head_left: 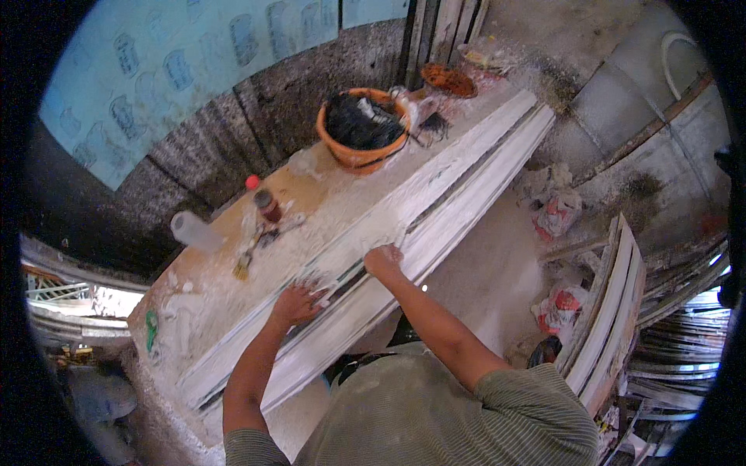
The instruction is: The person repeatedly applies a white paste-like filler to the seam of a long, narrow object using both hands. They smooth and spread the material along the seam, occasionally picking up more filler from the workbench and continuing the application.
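Observation:
Two long white moulding strips (466, 206) lie side by side, slanting across the dusty table, with a dark gap between them. On the strip farther from me rests my left hand (298, 303), its fingers stretched out and powdered white. My right hand (383, 260) is farther along to the right, closed with its fingers curled down at the gap. What it holds, if anything, is hidden by the hand.
Behind the strips stand an orange basin (361, 163) with black material in it, a dark jar (267, 206), a whitish plastic bottle (196, 231) and a brush (243, 266). An orange dish (448, 80) lies farther back. More strips (602, 318) lean at the right, near powdery bags (561, 304).

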`<state>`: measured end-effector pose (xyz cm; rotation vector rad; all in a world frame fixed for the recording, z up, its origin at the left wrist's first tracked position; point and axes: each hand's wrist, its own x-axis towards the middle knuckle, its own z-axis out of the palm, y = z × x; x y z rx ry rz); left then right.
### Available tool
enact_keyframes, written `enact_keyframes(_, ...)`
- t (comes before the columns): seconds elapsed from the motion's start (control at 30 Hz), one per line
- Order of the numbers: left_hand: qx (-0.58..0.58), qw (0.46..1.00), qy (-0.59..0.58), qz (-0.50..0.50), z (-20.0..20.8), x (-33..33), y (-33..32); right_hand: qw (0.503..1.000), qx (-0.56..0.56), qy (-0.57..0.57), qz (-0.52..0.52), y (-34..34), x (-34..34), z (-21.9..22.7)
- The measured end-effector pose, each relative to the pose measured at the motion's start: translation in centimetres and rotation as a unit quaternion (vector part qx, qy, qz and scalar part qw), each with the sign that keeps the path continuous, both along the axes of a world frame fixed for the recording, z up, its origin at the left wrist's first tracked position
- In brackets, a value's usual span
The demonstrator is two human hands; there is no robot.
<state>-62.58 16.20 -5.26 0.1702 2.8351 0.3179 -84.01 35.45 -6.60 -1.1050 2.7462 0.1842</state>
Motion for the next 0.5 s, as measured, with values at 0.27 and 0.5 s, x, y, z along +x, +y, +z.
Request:
enact_keyframes(0.27,0.03,0.991,0.116,-0.053,-3.5,-30.3,10.8,0.997,0.033,-0.071,-0.01,11.5,-31.9,-3.6)
enact_keyframes(0.5,0.063,0.994,-0.005,0.089,-4.2,-40.0,13.6,0.98,-0.121,0.099,0.127,17.4,-46.4,-4.8)
